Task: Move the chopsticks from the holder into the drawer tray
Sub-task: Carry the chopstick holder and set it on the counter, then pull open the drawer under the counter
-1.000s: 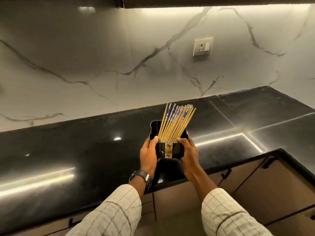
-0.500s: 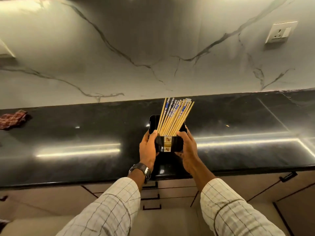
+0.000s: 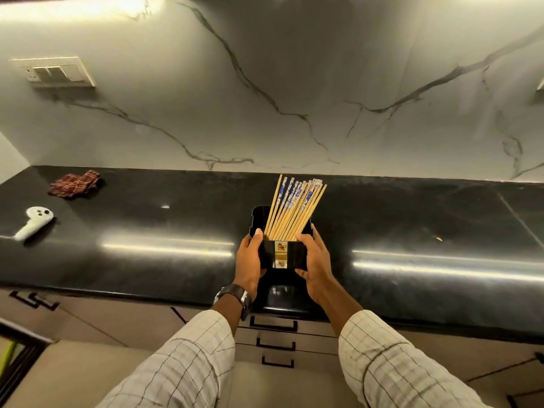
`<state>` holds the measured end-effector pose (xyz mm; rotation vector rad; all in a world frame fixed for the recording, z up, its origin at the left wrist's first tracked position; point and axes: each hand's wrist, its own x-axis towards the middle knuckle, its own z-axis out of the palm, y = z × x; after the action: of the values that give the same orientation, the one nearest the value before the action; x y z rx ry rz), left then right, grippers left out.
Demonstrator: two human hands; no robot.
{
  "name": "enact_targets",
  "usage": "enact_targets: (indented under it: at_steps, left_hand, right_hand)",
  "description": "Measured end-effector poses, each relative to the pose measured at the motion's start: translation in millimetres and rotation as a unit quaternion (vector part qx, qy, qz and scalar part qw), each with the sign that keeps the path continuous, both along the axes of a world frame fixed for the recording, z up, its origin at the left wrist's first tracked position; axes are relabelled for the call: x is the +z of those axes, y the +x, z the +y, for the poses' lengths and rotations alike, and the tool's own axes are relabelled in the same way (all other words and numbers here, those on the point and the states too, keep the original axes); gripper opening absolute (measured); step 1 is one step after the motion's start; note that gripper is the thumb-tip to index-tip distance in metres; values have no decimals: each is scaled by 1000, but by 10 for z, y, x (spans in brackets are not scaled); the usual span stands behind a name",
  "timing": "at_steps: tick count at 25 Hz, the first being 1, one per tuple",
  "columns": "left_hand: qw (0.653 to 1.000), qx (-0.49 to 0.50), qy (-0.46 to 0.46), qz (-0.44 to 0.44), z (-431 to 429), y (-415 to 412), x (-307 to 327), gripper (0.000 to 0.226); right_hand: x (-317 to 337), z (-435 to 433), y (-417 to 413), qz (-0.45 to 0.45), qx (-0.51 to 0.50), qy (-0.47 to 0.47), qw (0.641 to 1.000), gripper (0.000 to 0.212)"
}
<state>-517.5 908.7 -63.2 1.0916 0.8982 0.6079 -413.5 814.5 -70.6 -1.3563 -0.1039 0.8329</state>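
Observation:
A black chopstick holder with a small gold label stands near the front edge of the black countertop. Several wooden chopsticks with blue-patterned tops lean out of it, fanned up and to the right. My left hand grips the holder's left side and my right hand grips its right side. Below the counter edge, three stacked drawers with black handles are closed. No tray is visible.
A red checked cloth lies at the counter's far left, with a white handheld controller in front of it. A switch plate is on the marble wall. Cabinet doors flank the drawers.
The view has swung left along the counter with the holder held in both hands; the cloth, the controller and the switch plate have come into view, and the drawers now sit directly below.

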Motion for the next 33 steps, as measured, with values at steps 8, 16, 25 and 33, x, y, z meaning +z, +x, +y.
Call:
enact_targets:
  at_steps: [8,16,25,33]
  left_hand:
    - [1000,-16,9,15,178,40,-157,40]
    - [995,-82,15,45,441,106,-340,45]
    - [982,-9,156,106,215,-338,-638,53]
    - [816,-386,353,247,-325,-1220,-1527,41]
  right_hand:
    - [-227,165,107,-12,14,-24,1000,55]
    - [-296,340,166,-57,-4,-69,996,60]
    - [-376,271,-239,-83,-164,-110,977,53]
    - [-1055,-237,-1230,29,-326,-99,940,29]
